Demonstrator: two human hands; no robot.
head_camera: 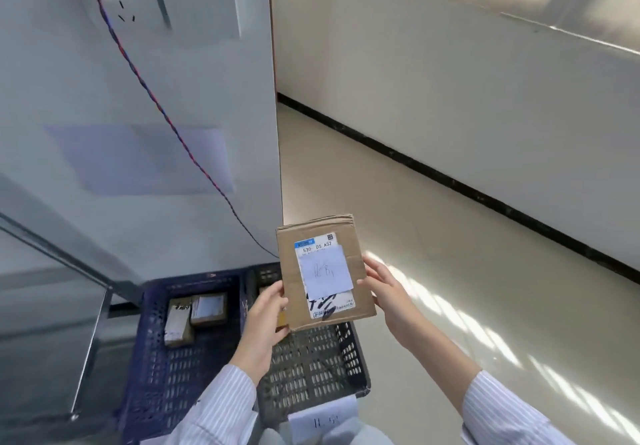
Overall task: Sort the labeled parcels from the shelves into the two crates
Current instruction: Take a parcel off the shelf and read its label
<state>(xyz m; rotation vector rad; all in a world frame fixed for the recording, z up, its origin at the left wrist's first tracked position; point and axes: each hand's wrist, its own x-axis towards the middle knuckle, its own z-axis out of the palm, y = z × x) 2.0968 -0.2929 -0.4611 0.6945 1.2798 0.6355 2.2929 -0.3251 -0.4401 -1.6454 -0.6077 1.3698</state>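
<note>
Two small parcels (194, 316) are seen lying side by side at the far end of the blue crate (162, 368). The box (323, 271) is held over the black crate (311, 365), gripped at its left edge by the left hand (265, 323), thumb in front, fingers curled beneath. A handwritten note (325, 273), seemingly illegible, is stuck over its label (313, 245). Its right edge is clasped by the right hand (388, 292), fingers slightly spread.

Person, two arms in view. Left sleeve (221, 406): long, pale shirt cloth with fine dark pinstripes that ran along the arm; cuff ended above the wrist. Right sleeve (505, 413): same striped cloth and cut. Left hand (263, 320), right hand (388, 292): bare.
</note>
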